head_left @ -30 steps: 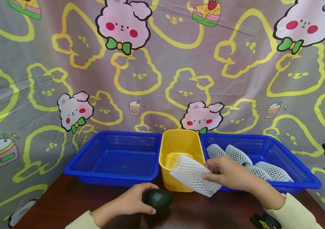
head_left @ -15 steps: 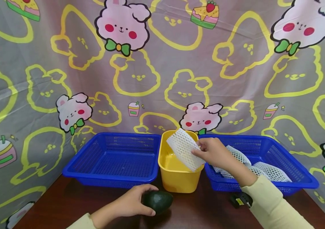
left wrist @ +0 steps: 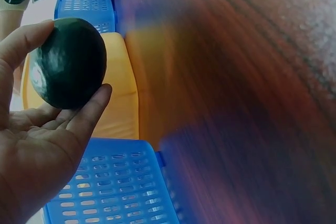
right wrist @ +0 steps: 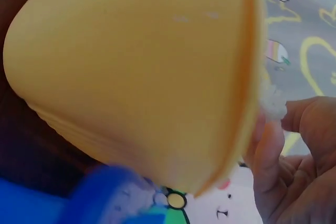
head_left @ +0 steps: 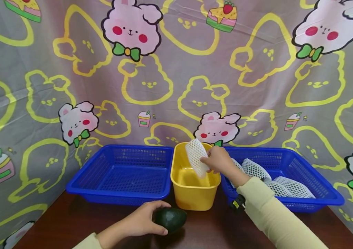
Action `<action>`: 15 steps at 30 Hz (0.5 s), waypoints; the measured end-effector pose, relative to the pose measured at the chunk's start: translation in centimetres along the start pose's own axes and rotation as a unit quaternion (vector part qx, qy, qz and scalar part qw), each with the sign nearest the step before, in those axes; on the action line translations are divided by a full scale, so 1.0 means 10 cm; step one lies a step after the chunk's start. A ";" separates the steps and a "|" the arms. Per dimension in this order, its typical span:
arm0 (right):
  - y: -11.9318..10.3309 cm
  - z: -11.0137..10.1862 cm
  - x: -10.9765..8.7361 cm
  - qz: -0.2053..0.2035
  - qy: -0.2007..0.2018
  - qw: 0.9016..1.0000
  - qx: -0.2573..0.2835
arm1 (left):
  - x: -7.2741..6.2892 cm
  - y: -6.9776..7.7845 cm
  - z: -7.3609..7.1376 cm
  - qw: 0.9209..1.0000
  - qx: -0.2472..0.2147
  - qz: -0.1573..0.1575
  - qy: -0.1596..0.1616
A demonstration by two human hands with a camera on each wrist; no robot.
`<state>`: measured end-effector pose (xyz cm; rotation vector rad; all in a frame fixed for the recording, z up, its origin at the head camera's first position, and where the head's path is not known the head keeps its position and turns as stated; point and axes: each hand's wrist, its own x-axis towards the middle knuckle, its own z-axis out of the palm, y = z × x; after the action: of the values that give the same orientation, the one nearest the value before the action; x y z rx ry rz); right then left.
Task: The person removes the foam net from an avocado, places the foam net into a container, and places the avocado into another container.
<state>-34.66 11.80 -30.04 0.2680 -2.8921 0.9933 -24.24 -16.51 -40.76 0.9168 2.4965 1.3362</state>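
Observation:
In the head view my left hand (head_left: 140, 219) grips a dark green avocado (head_left: 172, 220) low over the table's front. The left wrist view shows the avocado (left wrist: 68, 64) smooth and bare, between thumb and fingers. My right hand (head_left: 220, 160) pinches a white foam net sleeve (head_left: 196, 155) by its edge, over the mouth of a yellow bin (head_left: 193, 199). From the right wrist, the bin's wall (right wrist: 131, 66) hides most of the sleeve, and only a white scrap (right wrist: 273, 100) shows at my fingertips.
A blue basket (head_left: 118, 199) stands left of the bin, its mesh floor bare. Another blue basket (head_left: 325, 185) on the right holds several pieces in white foam nets (head_left: 294, 186). Behind them hangs a patterned cloth (head_left: 151, 62). All stand on a dark wooden table (head_left: 58, 221).
My right hand has carried the foam net sleeve up and left, from in front of the yellow bin to over its mouth. My left hand still holds the avocado in place.

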 end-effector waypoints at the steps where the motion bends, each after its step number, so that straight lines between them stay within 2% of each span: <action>1: -0.01 0.03 0.02 0.007 -0.001 1.000 -0.001 | 0.00 0.00 0.00 1.000 -0.002 -0.001 0.000; 8: -0.06 0.25 0.10 0.039 0.000 0.999 -0.008 | -0.01 -0.03 -0.01 1.000 0.000 0.002 0.001; 15: -0.01 0.41 0.19 0.038 -0.009 0.999 -0.022 | -0.01 -0.04 -0.02 1.000 0.000 0.007 0.000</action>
<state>-36.52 8.93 -32.98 0.1660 -2.9575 0.9424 -24.46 -16.85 -40.97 0.9357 2.4943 1.3397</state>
